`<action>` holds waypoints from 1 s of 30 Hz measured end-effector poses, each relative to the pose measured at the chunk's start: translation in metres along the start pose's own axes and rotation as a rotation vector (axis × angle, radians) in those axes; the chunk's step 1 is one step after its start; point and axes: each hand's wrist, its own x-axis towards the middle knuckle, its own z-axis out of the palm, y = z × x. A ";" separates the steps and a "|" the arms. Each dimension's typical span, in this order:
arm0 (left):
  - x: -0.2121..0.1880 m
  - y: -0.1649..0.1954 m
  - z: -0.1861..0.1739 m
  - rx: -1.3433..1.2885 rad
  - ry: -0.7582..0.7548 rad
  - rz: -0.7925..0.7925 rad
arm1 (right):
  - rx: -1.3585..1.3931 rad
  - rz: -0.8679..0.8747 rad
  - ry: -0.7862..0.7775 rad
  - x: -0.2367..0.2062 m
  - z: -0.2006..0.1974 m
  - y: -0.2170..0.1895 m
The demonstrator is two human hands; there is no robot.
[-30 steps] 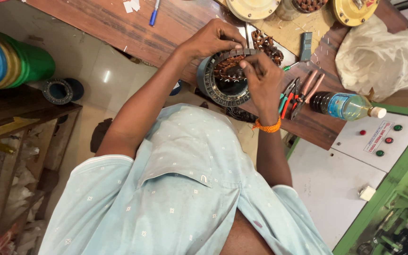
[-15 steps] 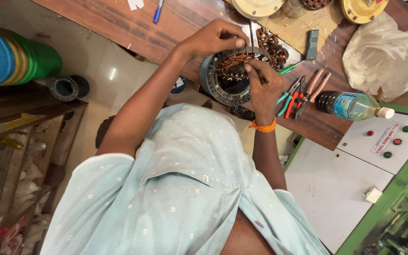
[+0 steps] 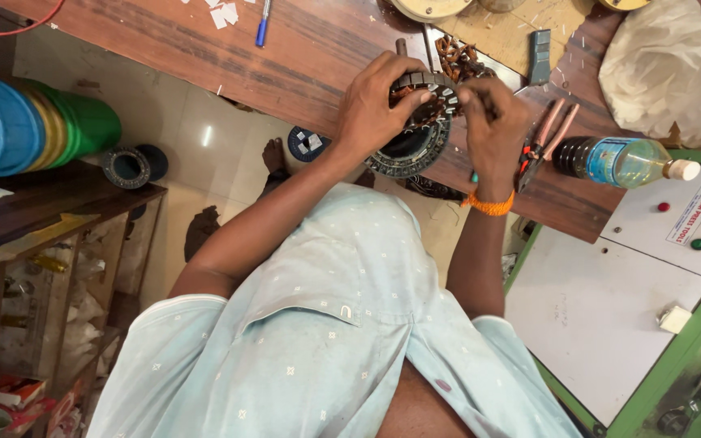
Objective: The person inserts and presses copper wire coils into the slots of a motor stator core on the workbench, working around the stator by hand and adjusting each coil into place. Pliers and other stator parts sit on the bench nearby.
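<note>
From the head view, my left hand point(image 3: 375, 109) and right hand point(image 3: 492, 122) have their fingers closed round the stator ring point(image 3: 417, 122) at the desk point(image 3: 302, 57) edge; it looks heavy and stiff, best gripped by its steel rim, sparing the delicate copper windings

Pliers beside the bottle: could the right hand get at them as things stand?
Probably yes. The pliers lie uncovered on the bench, just beside the right hand, between it and the bottle. But that hand, like the left hand, is gripping the stator ring and would have to let go first.
</note>
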 end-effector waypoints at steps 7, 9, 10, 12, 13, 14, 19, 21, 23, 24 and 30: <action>0.001 -0.002 0.006 0.012 0.014 -0.007 | -0.098 -0.221 -0.115 0.046 0.003 -0.012; 0.000 -0.004 0.008 0.009 0.023 -0.011 | -0.131 -0.259 -0.141 0.052 0.004 -0.012; -0.001 -0.007 0.008 0.007 0.019 0.000 | -0.123 -0.233 -0.182 0.057 0.007 -0.011; 0.001 -0.015 0.008 0.000 0.003 0.024 | -0.111 -0.179 -0.257 0.070 0.014 -0.004; 0.003 -0.021 0.009 -0.067 -0.001 -0.022 | -0.145 -0.151 -0.284 0.075 0.015 -0.001; 0.008 -0.027 0.009 -0.132 -0.007 -0.066 | -0.177 -0.123 -0.310 0.080 0.017 0.002; 0.047 -0.066 0.019 -0.399 -0.175 -0.369 | -0.248 -0.160 -0.292 0.096 0.023 0.015; 0.060 -0.078 0.023 -0.723 -0.327 -0.518 | -0.266 -0.143 -0.250 0.100 0.024 0.016; 0.069 -0.086 0.026 -0.779 -0.401 -0.530 | -0.287 -0.142 -0.227 0.099 0.028 0.013; 0.070 -0.089 0.026 -0.803 -0.441 -0.538 | -0.295 -0.138 -0.213 0.097 0.031 0.011; 0.058 -0.102 0.000 -0.639 -0.488 -0.130 | -0.143 -0.204 -0.205 0.056 0.018 -0.014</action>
